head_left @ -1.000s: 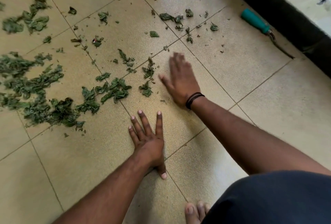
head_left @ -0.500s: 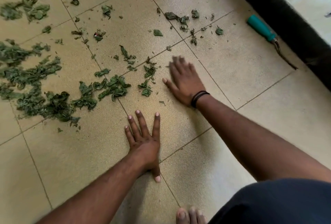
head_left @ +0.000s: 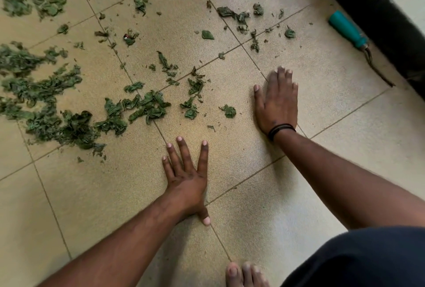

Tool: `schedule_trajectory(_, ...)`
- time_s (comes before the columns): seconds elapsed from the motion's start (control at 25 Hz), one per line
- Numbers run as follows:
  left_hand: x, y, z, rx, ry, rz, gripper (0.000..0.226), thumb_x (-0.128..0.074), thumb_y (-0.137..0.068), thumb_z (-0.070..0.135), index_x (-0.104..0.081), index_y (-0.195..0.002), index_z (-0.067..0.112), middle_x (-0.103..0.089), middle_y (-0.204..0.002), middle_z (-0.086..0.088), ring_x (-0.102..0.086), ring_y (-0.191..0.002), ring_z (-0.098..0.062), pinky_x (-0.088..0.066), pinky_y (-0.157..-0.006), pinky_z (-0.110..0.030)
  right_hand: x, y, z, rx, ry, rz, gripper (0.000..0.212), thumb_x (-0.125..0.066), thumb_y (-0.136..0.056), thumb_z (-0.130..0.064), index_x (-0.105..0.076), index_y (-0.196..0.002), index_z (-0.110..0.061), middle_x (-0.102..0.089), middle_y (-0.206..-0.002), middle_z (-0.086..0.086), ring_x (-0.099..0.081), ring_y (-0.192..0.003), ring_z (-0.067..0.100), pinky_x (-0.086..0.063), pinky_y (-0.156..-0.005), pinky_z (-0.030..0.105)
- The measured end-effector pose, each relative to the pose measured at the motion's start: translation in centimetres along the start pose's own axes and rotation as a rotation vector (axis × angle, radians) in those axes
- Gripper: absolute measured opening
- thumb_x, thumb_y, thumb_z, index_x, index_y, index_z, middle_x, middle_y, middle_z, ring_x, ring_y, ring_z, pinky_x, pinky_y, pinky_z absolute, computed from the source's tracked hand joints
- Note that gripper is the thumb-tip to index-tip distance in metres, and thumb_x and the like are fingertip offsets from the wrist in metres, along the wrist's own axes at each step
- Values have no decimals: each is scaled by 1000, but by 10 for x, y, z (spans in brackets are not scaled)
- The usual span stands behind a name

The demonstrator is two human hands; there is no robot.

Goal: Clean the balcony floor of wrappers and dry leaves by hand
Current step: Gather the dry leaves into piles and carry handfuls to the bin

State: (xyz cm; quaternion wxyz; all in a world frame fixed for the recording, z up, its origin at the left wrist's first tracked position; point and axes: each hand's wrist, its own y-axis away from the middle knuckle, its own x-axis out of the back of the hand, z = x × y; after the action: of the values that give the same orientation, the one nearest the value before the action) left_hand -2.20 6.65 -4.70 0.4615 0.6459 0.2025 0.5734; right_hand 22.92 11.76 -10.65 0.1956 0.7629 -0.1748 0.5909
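Leaves [head_left: 147, 107] strewn across beige tiled floor [head_left: 345, 149]

The left hand [head_left: 186, 174] lies flat on the beige tiled floor [head_left: 241, 229], fingers straight and spread. The right hand [head_left: 277, 100], with a black band at the wrist, also presses flat on the tile. Dry green leaves [head_left: 147, 106] lie scattered beyond and left of both hands. A teal-handled metal tool [head_left: 348, 30] rests far right of the right hand, beside a black ledge [head_left: 372, 4].
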Motion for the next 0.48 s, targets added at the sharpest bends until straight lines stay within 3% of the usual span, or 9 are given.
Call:
schedule_trajectory(0.12,7,6,2,-10,-67,11,160,-88,-70,48,55,-134,16,57,-128,-41,45,-122,-66,18,-108,-68,0,-1,0,4,32,-19,74,-11,-104,-57,-13,-160,-10,-3,-169,9,4,-156,25,-4,-127,46)
schedule_trajectory(0.16,13,10,4,-11,-101,45,143,-83,-79,38,42,-146,14,42,-141,-45,29,-133,-70,6,-115,-66,0,-1,-1,9,40,-30,74,-10,-103,-58,-11,-161,-10,-1,-169,9,5,-156,25,-3,-127,47)
schedule_trajectory(0.2,25,12,6,-36,-109,138,116,-75,-87,27,16,-157,12,12,-152,-44,-2,-142,-66,-14,-120,-60,0,-1,-1,9,44,-38,75,-9,-103,-58,-9,-161,-11,1,-170,8,7,-156,25,-2,-127,47)
schedule_trajectory(0.24,40,10,7,-106,-61,293,84,-68,-91,20,-15,-155,11,-23,-150,-32,-34,-136,-47,-35,-115,-48,0,-1,-1,7,48,-41,74,-8,-103,-58,-7,-161,-11,3,-169,8,9,-156,24,-2,-126,47)
schedule_trajectory(0.32,81,-4,11,-227,105,487,39,-67,-94,22,-53,-131,18,-58,-126,-6,-58,-105,-16,-53,-94,-33,1,-2,-2,0,54,-38,74,-8,-103,-57,-6,-161,-12,5,-169,7,10,-156,24,-2,-126,47)
schedule_trajectory(0.4,128,-26,19,-285,258,553,29,-72,-92,27,-65,-119,20,-68,-116,1,-64,-96,-12,-56,-89,-32,0,-1,-3,0,56,-30,72,-9,-104,-56,-8,-161,-12,4,-170,7,9,-156,24,-2,-126,48)
schedule_trajectory(0.48,162,-56,26,-309,243,583,37,-77,-89,25,-67,-125,23,-68,-125,-1,-66,-106,-18,-54,-94,-34,-2,-2,-3,-6,69,-22,71,-10,-104,-54,-8,-161,-12,4,-170,6,10,-156,24,-2,-126,47)
